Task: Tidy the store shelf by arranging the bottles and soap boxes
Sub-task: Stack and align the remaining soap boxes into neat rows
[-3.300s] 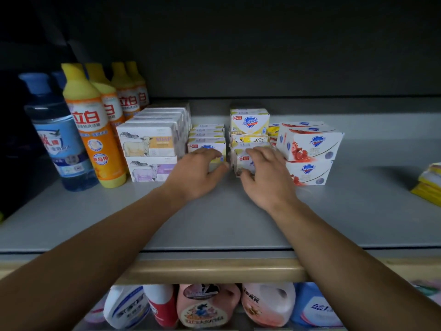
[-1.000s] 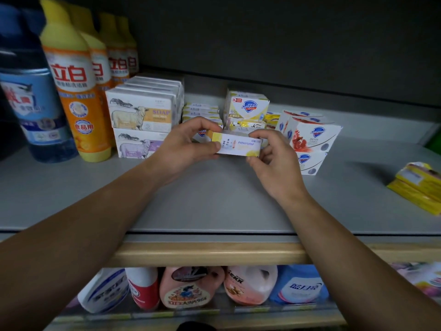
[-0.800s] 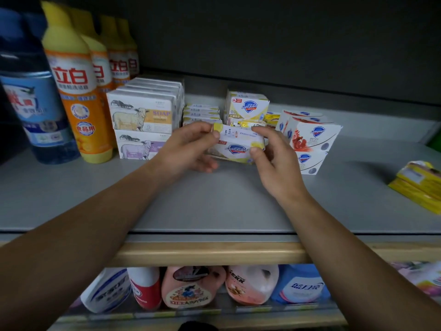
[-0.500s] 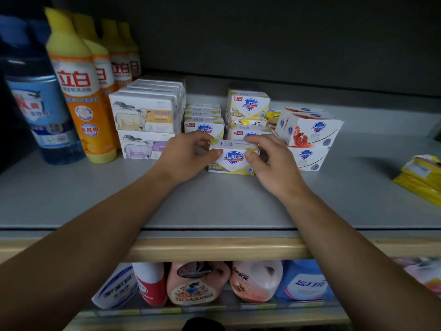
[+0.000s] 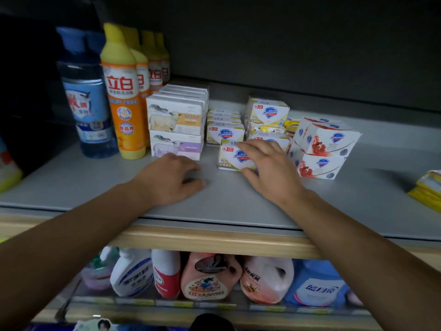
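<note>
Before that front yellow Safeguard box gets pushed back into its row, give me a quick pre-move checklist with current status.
1. Right hand on the front yellow Safeguard box: ok, fingers lie over its top and right side.
2. Left hand clear of the box: ok, it lies flat on the shelf, apart from the box.
3. Box upright, label forward: ok.
4. Box lined up with a row: not ok, it sits forward, between the two yellow rows.
5. Red Safeguard stack clear of the hand: cannot tell, the wrist is very close.
6. Space behind the box: cannot tell, hand hides it.
</note>
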Demonstrator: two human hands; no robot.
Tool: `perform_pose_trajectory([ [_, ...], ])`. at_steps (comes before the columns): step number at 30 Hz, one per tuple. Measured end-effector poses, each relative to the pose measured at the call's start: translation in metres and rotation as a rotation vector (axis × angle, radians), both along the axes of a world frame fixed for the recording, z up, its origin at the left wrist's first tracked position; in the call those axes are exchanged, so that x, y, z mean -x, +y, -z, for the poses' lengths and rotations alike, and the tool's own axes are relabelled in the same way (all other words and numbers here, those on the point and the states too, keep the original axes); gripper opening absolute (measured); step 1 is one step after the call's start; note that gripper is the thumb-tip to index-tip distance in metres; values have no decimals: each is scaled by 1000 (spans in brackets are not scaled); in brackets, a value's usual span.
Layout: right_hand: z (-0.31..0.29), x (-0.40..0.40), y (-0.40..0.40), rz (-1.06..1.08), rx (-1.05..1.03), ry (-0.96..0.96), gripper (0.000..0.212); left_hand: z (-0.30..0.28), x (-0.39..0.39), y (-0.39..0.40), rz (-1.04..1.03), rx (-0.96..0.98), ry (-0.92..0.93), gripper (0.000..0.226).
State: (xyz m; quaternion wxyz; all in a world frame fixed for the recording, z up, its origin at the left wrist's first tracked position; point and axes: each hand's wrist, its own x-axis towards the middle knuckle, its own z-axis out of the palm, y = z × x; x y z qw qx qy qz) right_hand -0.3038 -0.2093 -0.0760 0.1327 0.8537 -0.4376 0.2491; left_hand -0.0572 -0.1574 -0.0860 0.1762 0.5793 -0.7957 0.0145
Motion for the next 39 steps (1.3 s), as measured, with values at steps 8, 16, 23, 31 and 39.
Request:
perform_pose_trajectory([
  [8,-1,-44,-35,100,-62,181,68,1,3,0,-49,-48,-15,69],
  [16,1,-55,-50,176,-110,195,72,-2,4,-2,-78,-66,42,74],
  [23,-9,-25,-21,118,-147,8,63,-1,4,-1,-67,-48,65,57],
  [31,11,52,25,206,-424,-72,56,-12,21,2,-66,51,163,41],
  [39,17,57,26,217,-445,-81,60,-30,89,-32,28,153,275,30],
])
